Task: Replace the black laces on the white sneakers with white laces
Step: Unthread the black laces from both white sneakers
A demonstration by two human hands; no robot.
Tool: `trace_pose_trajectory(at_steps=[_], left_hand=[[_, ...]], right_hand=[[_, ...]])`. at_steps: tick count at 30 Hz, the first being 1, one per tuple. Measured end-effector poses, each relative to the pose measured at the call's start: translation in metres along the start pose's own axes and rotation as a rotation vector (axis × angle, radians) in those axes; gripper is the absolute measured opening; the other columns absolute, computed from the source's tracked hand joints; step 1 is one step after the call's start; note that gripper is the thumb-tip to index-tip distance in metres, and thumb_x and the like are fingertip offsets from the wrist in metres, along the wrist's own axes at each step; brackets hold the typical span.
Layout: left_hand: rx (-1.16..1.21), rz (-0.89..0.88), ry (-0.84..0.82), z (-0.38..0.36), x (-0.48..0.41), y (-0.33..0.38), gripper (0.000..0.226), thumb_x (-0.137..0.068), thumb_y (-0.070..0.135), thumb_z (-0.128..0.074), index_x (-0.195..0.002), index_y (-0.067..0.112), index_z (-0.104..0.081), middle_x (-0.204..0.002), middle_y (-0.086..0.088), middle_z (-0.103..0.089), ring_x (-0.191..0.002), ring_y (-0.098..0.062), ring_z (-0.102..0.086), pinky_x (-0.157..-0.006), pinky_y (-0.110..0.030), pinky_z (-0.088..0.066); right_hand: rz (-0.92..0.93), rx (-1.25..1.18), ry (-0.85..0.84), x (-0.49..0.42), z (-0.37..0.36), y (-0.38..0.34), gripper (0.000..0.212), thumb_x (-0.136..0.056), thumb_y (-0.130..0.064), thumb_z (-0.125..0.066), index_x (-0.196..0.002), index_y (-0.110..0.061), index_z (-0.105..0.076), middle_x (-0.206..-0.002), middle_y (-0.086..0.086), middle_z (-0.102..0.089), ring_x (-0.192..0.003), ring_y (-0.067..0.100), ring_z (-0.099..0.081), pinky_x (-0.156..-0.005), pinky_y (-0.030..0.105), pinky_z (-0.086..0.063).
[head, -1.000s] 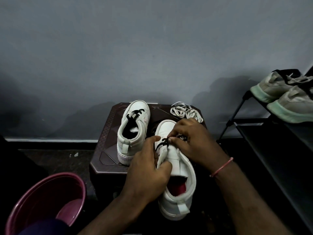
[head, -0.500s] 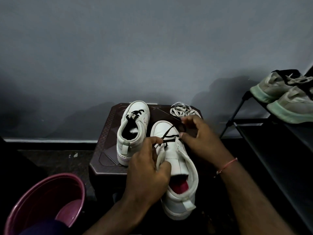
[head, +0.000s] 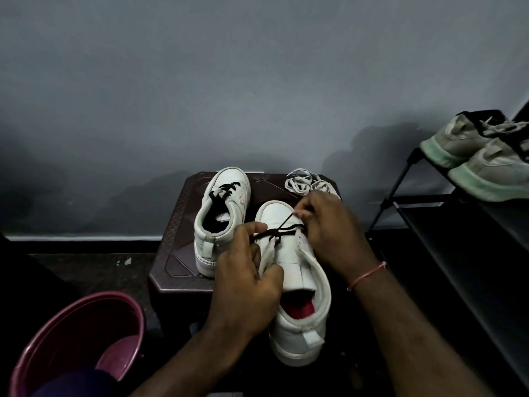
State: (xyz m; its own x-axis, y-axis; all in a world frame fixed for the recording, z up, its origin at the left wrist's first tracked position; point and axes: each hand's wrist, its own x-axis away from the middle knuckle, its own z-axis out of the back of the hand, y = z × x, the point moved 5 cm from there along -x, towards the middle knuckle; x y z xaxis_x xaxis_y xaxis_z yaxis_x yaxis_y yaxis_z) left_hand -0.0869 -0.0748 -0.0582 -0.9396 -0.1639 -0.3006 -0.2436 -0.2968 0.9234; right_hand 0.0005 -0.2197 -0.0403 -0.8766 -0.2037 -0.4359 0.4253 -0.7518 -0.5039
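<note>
A: Where do things stand on the stool (head: 183,253)?

B: The near sneaker (head: 297,285) hangs over the stool's front edge. The left hand (head: 243,285) is closed around its side, thumb and finger pinching the black lace (head: 276,232). The right hand (head: 329,224) pinches the lace's other strand.

A: And the white laces (head: 309,183)?

B: Coiled at the stool's back right corner, beside the second sneaker (head: 220,213).

A: Advice?

B: Brace the shoe; draw each crossing loose evenly, not yanking.
</note>
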Motion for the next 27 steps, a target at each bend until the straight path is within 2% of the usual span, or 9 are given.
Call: trace_pose_trajectory(at_steps=[4, 7, 12, 14, 17, 19, 21, 23, 27], left_hand=[[0.023, -0.024, 0.008, -0.001, 0.0, 0.006, 0.042, -0.067, 0.006, -0.055, -0.104, 0.024, -0.053, -0.074, 0.022, -0.066, -0.06, 0.002, -0.06, -0.056, -0.01, -0.043], [0.029, -0.042, 0.015, 0.0, 0.001, 0.009, 0.04, -0.068, 0.004, -0.055, -0.104, 0.022, -0.054, -0.07, 0.021, -0.065, -0.057, 0.001, -0.058, -0.053, -0.009, -0.042], [0.048, -0.051, 0.023, 0.001, 0.003, 0.008, 0.037, -0.068, 0.001, -0.055, -0.1, 0.02, -0.055, -0.071, 0.019, -0.066, -0.057, 0.002, -0.058, -0.053, -0.009, -0.042], [0.042, -0.059, 0.034, 0.001, 0.003, 0.007, 0.036, -0.068, 0.002, -0.054, -0.098, 0.021, -0.055, -0.071, 0.016, -0.066, -0.055, -0.001, -0.057, -0.052, -0.013, -0.042], [0.033, -0.056, 0.039, 0.0, 0.003, 0.004, 0.036, -0.067, 0.002, -0.054, -0.097, 0.022, -0.055, -0.07, 0.011, -0.066, -0.054, -0.004, -0.056, -0.052, -0.016, -0.043], [0.028, -0.054, 0.045, 0.0, 0.003, 0.005, 0.035, -0.067, 0.003, -0.054, -0.098, 0.02, -0.055, -0.07, 0.011, -0.066, -0.055, -0.003, -0.056, -0.052, -0.015, -0.043], [0.013, -0.054, 0.046, 0.0, 0.002, 0.006, 0.035, -0.067, 0.005, -0.055, -0.098, 0.021, -0.055, -0.07, 0.008, -0.066, -0.054, -0.005, -0.056, -0.05, -0.018, -0.043], [-0.02, -0.052, 0.037, -0.001, 0.001, 0.004, 0.035, -0.067, 0.009, -0.056, -0.098, 0.025, -0.054, -0.065, -0.002, -0.063, -0.051, -0.019, -0.054, -0.046, -0.03, -0.045], [-0.088, -0.051, 0.024, -0.004, 0.001, 0.003, 0.034, -0.067, 0.014, -0.056, -0.098, 0.028, -0.054, -0.06, -0.01, -0.057, -0.05, -0.027, -0.049, -0.045, -0.044, -0.042]], right_hand=[[-0.288, -0.143, 0.254, 0.003, 0.009, 0.034, 0.011, -0.09, -0.009, -0.057, -0.087, -0.019, -0.057, -0.081, -0.002, -0.065, -0.08, 0.023, -0.063, -0.072, 0.035, -0.05], [-0.444, -0.339, 0.338, 0.004, 0.006, 0.052, 0.013, -0.095, -0.007, -0.05, -0.089, -0.018, -0.052, -0.074, 0.002, -0.062, -0.061, 0.019, -0.065, -0.055, 0.024, -0.049], [-0.7, -0.815, 0.527, 0.004, 0.008, 0.077, 0.023, -0.102, -0.008, -0.039, -0.083, -0.019, -0.043, -0.068, 0.004, -0.049, -0.038, 0.008, -0.056, -0.038, 0.023, -0.048], [-0.763, -1.032, 0.573, 0.006, 0.008, 0.078, 0.023, -0.103, -0.008, -0.036, -0.083, -0.016, -0.043, -0.07, 0.006, -0.051, -0.049, 0.012, -0.06, -0.042, 0.024, -0.051], [-0.872, -1.354, 0.573, 0.005, 0.01, 0.081, 0.025, -0.105, -0.009, -0.032, -0.083, -0.014, -0.044, -0.08, 0.007, -0.059, -0.071, 0.021, -0.063, -0.067, 0.037, -0.054], [-0.879, -1.591, 0.566, 0.005, 0.016, 0.077, 0.024, -0.106, -0.011, -0.029, -0.089, -0.009, -0.045, -0.075, 0.009, -0.062, -0.065, 0.02, -0.065, -0.064, 0.038, -0.055], [-0.768, -1.495, 0.469, 0.005, 0.024, 0.063, 0.019, -0.104, -0.01, -0.034, -0.089, -0.011, -0.046, -0.065, 0.006, -0.063, -0.046, 0.013, -0.058, -0.046, 0.028, -0.052], [-0.591, -1.16, 0.247, 0.006, 0.024, 0.044, 0.017, -0.102, -0.009, -0.043, -0.086, -0.013, -0.049, -0.064, 0.002, -0.063, -0.041, 0.009, -0.049, -0.041, 0.023, -0.047], [-0.229, -0.605, -0.207, 0.009, 0.011, 0.01, 0.008, -0.089, -0.011, -0.067, -0.084, -0.017, -0.064, -0.073, -0.002, -0.068, -0.061, 0.008, -0.058, -0.061, 0.028, -0.05]])
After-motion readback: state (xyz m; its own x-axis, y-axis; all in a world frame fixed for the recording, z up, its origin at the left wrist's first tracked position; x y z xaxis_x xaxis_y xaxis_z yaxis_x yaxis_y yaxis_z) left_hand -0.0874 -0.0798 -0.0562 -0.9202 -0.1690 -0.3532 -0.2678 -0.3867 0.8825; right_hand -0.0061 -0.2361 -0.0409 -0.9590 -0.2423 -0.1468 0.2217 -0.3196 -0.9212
